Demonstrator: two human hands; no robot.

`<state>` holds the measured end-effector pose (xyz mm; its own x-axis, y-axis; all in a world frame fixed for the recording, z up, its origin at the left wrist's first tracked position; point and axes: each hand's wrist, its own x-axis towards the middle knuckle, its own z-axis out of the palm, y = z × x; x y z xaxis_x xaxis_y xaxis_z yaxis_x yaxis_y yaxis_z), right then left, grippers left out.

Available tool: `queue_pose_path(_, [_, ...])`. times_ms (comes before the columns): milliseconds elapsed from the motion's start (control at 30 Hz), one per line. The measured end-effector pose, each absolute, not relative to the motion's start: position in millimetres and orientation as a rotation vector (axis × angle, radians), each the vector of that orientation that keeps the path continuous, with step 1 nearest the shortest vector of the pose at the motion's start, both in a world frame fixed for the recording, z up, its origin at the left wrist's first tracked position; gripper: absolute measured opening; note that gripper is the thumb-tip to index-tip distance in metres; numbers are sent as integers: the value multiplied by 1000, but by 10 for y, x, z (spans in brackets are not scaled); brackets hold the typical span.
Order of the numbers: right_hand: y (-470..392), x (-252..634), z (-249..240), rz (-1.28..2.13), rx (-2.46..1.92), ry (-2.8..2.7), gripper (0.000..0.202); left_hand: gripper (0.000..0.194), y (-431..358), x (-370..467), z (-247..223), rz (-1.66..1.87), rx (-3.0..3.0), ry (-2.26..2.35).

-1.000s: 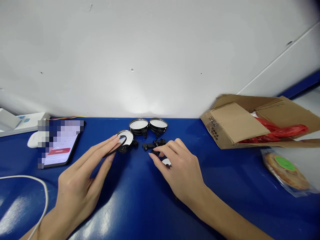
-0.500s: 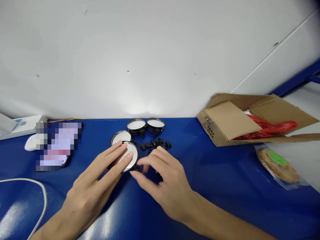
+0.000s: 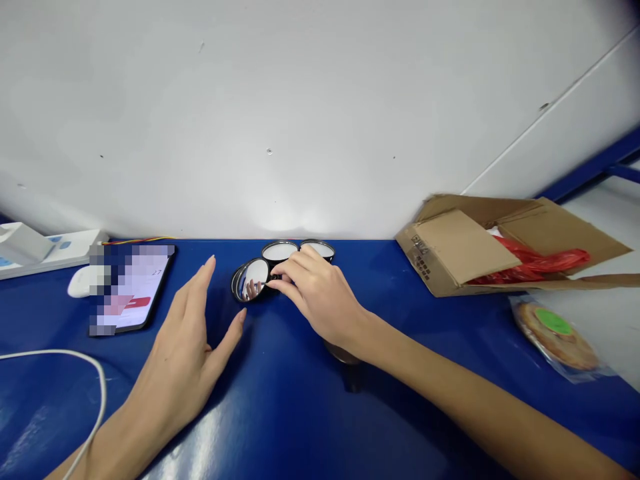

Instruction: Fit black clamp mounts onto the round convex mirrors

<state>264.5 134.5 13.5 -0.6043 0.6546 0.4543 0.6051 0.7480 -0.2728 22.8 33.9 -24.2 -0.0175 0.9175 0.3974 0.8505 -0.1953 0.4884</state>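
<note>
A small round mirror [image 3: 256, 272] with a black rim is pinched by its black mount between the thumb and fingers of my right hand [image 3: 315, 283]. It tilts over another round mirror [image 3: 237, 285], which lies mostly hidden beneath it. My left hand [image 3: 187, 337] is just left of these mirrors, thumb and fingers apart, holding nothing; its reflection shows in the tilted glass. Behind my right hand lie two more round mirrors, one on the left [image 3: 280, 251] and one on the right [image 3: 320, 249]. The small black parts seen earlier are hidden by my right hand.
An open cardboard box [image 3: 450, 247] with a red plastic bag [image 3: 545, 260] stands at right, near a wrapped round pastry [image 3: 557, 337]. Left are a phone [image 3: 145, 287], a white case [image 3: 83, 281] and a white cable [image 3: 103, 390]. A grey wall [image 3: 330, 120] bounds the blue table.
My left hand has let go of the front mirror and drawn back left, opening. My right hand has moved up and away from me, carrying that mirror onto the one behind.
</note>
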Motion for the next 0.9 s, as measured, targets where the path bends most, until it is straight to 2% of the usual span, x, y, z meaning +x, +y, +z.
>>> queue_pose_path(467, [1387,2658,58,231,-1061,-2336,18,91,312,224,-357,856,2029,1867])
queue_pose_path(600, [1251,2914,150,312,-1102,-2318,11,90,315,224,-348,871,2045,1866])
queue_pose_path(900, [952,3528,94,296,-1238,-2439,33,85,243,314,-245,875,2027,1873])
